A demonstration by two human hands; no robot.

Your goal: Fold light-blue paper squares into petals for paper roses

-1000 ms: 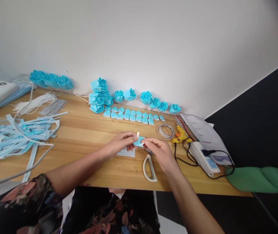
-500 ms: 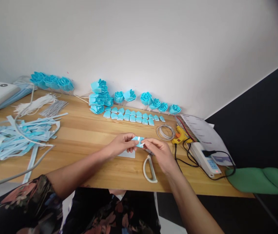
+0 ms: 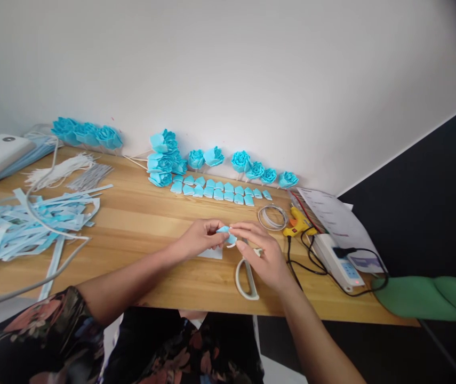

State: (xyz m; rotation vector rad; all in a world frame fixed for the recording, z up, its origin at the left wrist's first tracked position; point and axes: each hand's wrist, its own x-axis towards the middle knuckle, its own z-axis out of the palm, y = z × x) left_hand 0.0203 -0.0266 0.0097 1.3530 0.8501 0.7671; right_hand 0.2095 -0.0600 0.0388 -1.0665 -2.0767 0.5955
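My left hand (image 3: 207,236) pinches a small folded piece of light blue ribbon (image 3: 231,237) above the table. My right hand (image 3: 263,249) is at the other side of the piece, its fingers over the top edge and its thumb below. A narrow white strip (image 3: 231,245) curls out at the lower edge of the piece. Under the hands lies a white rectangle of paper or card (image 3: 212,252). Scissors with pale handles (image 3: 247,294) rest below my right hand, which partly covers them.
Two rows of blue folded petals (image 3: 218,194) lie before blue ribbon flowers (image 3: 240,161) along the wall. To the right are a wire coil (image 3: 272,217), a yellow glue gun (image 3: 297,221) and a power strip (image 3: 337,264). Loose ribbon strips (image 3: 31,224) and a cable are at left.
The blue piece has tilted between my hands. My right fingers have moved from pinching the white strip to lying over the top edge of the piece, more stretched out.
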